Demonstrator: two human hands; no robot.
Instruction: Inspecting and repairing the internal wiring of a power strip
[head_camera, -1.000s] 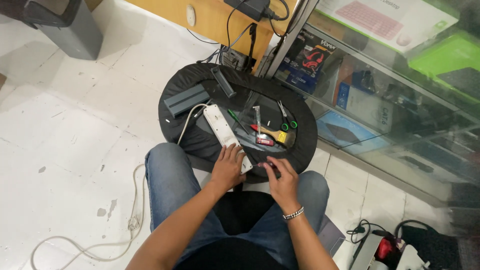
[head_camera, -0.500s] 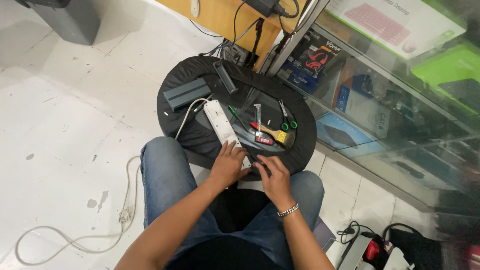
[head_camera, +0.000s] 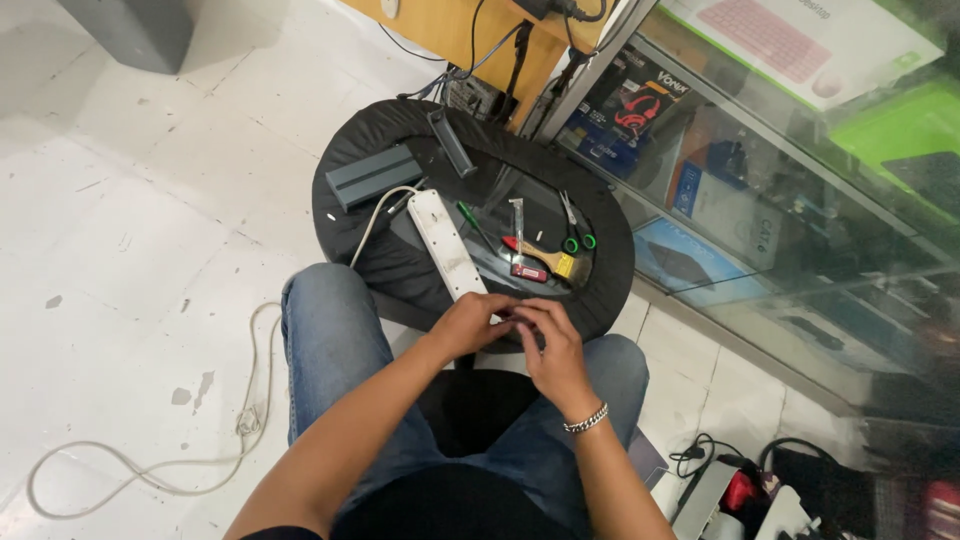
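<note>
A white power strip (head_camera: 443, 240) lies on a round black tabletop (head_camera: 338, 205) in front of my knees, and its pale cable (head_camera: 262, 340) trails down to the floor on the left. My left hand (head_camera: 468, 323) covers the strip's near end with its fingers curled over it. My right hand (head_camera: 551, 347), with a metal bracelet on the wrist, meets it from the right, fingertips pinched at the same end. What sits between the fingertips is hidden.
On the tabletop lie a grey box (head_camera: 372, 176), a black bar (head_camera: 452, 143), a green-handled screwdriver (head_camera: 472, 224), green-handled scissors (head_camera: 577, 236) and a red-handled brush (head_camera: 540, 256). A glass display case (head_camera: 800, 200) stands at the right. Cables and gear lie at the lower right.
My right hand has closed in on my left hand at the strip's near end, so the fingertips now touch. The things on the tabletop have not moved.
</note>
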